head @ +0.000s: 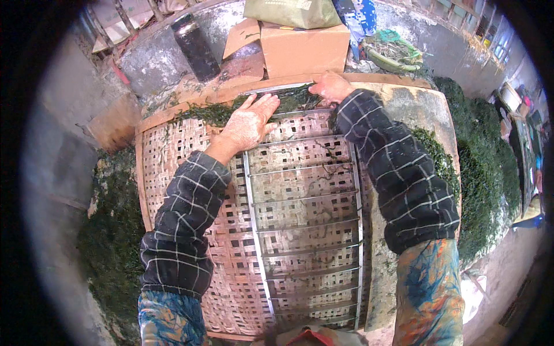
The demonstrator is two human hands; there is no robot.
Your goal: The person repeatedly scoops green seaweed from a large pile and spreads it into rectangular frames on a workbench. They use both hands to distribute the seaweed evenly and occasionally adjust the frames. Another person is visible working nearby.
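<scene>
A ladder-like metal frame (255, 225) with thin crossbars lies on a woven bamboo-strip mat (223, 259) with a wooden border. Dark green leafy strands (296, 98) fill the frame's far section and spill leftward along the mat's far edge. My left hand (253, 119) lies palm down at the left part of this strip, fingers on the strands. At the strip's right end, my right hand (332, 88) has its fingers curled against the strands; whether they pinch any is hidden. A few loose strands are scattered over the nearer sections.
A flat board (426, 108) adjoins the mat's right side. Piles of green leafy material lie at the right (487, 173) and left (114, 242). Beyond the far edge are a cardboard box (305, 49), a dark cylinder (197, 52) and a shallow basket (391, 60).
</scene>
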